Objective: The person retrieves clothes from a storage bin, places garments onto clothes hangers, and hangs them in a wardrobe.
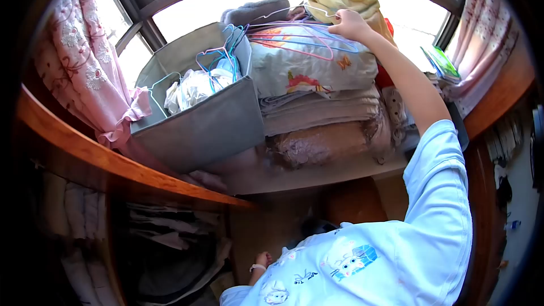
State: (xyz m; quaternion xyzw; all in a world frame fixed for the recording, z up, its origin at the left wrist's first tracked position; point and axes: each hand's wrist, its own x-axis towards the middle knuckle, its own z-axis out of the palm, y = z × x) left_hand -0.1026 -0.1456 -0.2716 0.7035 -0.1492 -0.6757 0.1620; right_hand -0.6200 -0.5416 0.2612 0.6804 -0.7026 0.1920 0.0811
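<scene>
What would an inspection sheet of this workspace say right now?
Surface: ledge, bearing stacked folded bedding.
Job's things: coloured hangers on a patterned bundle; white hanger above.
Clutter: grey box with more hangers and white items; yellow cloth behind.
Hands: right hand at the white hanger, grip unclear; left hand low, away from the ledge.
Cables: nothing seen.
Surroundings: bright windows, pink curtains both sides.
</scene>
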